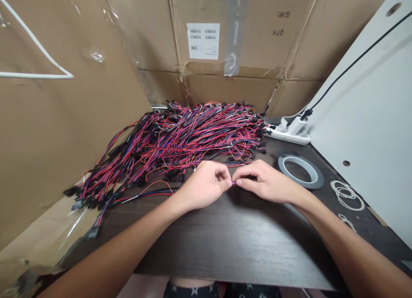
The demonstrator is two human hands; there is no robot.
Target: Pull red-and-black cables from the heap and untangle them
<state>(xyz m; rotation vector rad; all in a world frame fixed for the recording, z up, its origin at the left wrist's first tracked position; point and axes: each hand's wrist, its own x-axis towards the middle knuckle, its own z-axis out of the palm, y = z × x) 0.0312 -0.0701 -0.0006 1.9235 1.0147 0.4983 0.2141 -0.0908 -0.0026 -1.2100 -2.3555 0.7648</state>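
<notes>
My left hand and my right hand meet fingertip to fingertip above the dark tabletop. Both pinch a thin wire bundle, of which a short red and purple stretch shows between them. Left of my left hand, red, blue, black and orange wires lie on the table and run under that wrist; I cannot tell whether they belong to the pinched piece. Just behind my hands lies a large heap of wire harnesses, red, blue and black, with small black connectors at their ends.
A roll of grey tape lies right of my right hand, with rubber bands beyond it. At the back right sits a white power strip with plugs in it. Cardboard walls the back and left; a white panel stands right.
</notes>
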